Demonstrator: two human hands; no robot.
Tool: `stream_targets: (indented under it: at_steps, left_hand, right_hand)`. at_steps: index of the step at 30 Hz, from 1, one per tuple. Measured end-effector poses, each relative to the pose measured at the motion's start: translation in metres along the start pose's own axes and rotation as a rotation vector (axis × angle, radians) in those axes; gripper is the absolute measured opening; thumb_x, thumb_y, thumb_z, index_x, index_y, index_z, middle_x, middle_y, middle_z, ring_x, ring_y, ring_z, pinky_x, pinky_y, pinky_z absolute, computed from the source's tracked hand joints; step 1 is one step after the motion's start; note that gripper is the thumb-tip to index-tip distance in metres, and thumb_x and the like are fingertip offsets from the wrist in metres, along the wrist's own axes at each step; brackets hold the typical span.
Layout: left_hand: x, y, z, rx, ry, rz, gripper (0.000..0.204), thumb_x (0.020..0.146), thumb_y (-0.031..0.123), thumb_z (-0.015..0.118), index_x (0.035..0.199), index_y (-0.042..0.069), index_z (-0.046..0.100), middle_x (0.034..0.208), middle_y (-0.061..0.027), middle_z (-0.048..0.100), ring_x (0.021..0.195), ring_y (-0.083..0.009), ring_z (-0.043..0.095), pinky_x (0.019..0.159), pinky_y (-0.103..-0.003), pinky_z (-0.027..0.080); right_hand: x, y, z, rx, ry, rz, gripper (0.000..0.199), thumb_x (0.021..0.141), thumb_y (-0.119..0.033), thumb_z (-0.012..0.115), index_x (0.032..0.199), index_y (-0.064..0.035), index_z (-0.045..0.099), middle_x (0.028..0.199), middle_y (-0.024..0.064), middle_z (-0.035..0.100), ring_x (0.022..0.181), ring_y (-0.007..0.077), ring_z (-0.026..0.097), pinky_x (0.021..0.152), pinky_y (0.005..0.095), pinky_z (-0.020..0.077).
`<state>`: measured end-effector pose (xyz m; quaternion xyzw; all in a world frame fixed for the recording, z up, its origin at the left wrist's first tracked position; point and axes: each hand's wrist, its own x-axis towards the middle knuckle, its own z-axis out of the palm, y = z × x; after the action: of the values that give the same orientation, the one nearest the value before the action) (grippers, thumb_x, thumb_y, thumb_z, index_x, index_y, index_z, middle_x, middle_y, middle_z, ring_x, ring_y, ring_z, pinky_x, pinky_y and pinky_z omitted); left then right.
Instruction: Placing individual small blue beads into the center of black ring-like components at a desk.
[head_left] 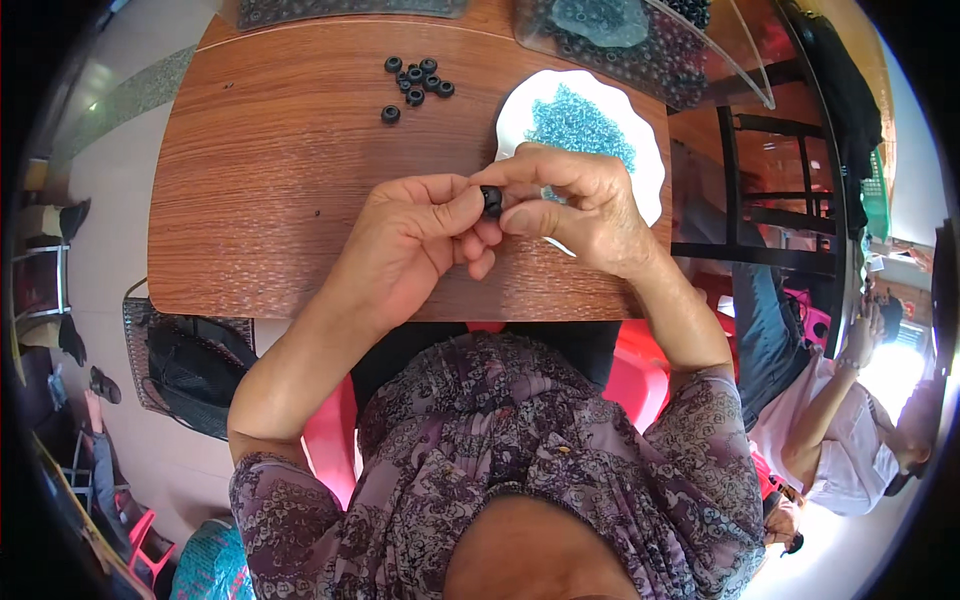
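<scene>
A small black round part [491,201] sits between my two hands, over the front half of the table. The thumb and fingers of my left hand [425,222] pinch it from the left. From the other side, my right hand [580,205] is closed at the fingertips against the same part, partly covering the plate behind. Whether a smaller piece is also between the right fingers is hidden. Beyond my hands, several loose black round parts [416,97] with hollow centres lie in a cluster. At right, a white scalloped plate [650,185] bears a heap of small translucent blue pieces [580,122].
The wooden table [240,200] has its near edge just before my body. Along its far side stand a clear bin [600,60] of dark parts and another clear tray [350,10]. A black metal frame [775,190] is at right. Another person [840,440] sits farther right.
</scene>
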<state>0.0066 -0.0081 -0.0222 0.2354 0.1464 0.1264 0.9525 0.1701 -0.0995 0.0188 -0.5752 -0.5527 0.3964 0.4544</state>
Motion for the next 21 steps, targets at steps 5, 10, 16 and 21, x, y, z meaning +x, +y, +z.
stream_targets:
  at_steps: [5,10,16,21]
  left_hand:
    - [0.002,-0.001,0.002,0.044,0.026,0.004,0.019,0.09,0.012,0.055,0.091,-0.007,0.059,0.078,-0.0112,0.06,0.061,-0.0164,0.056,0.059,-0.028,0.047]
    - [-0.003,-0.008,0.015,0.141,0.106,0.063,0.017,0.09,0.011,0.055,0.091,-0.006,0.059,0.078,-0.0103,0.06,0.061,-0.0155,0.056,0.058,-0.027,0.047]
    - [-0.008,0.007,0.023,0.142,0.08,0.107,0.017,0.091,0.014,0.054,0.094,-0.002,0.057,0.078,-0.0076,0.059,0.064,-0.0145,0.054,0.061,-0.03,0.046]
    - [0.013,0.08,0.046,0.594,0.236,0.444,0.014,0.085,0.009,0.06,0.093,-0.003,0.057,0.077,-0.0098,0.061,0.061,-0.0139,0.055,0.056,-0.026,0.046]
  right_hand:
    - [0.0,0.0,0.0,0.003,0.027,0.006,0.033,0.068,0.006,0.068,0.101,-0.0023,0.066,0.078,0.0039,0.059,0.074,0.0123,0.057,0.066,0.0247,0.047]
    - [-0.002,0.003,0.005,-0.452,0.107,-0.334,0.026,0.068,0.003,0.066,0.094,-0.0008,0.065,0.075,0.0089,0.058,0.066,0.0215,0.056,0.059,0.0314,0.044]
    - [-0.005,-0.006,0.011,-0.397,0.144,-0.441,0.036,0.074,0.0,0.064,0.109,0.0038,0.057,0.074,0.0096,0.061,0.065,0.0224,0.056,0.057,0.0316,0.0437]
    - [-0.01,-0.015,-0.006,-0.373,0.216,-0.328,0.039,0.08,0.0,0.061,0.119,0.0025,0.052,0.074,0.0084,0.061,0.065,0.0175,0.058,0.062,0.0273,0.0455]
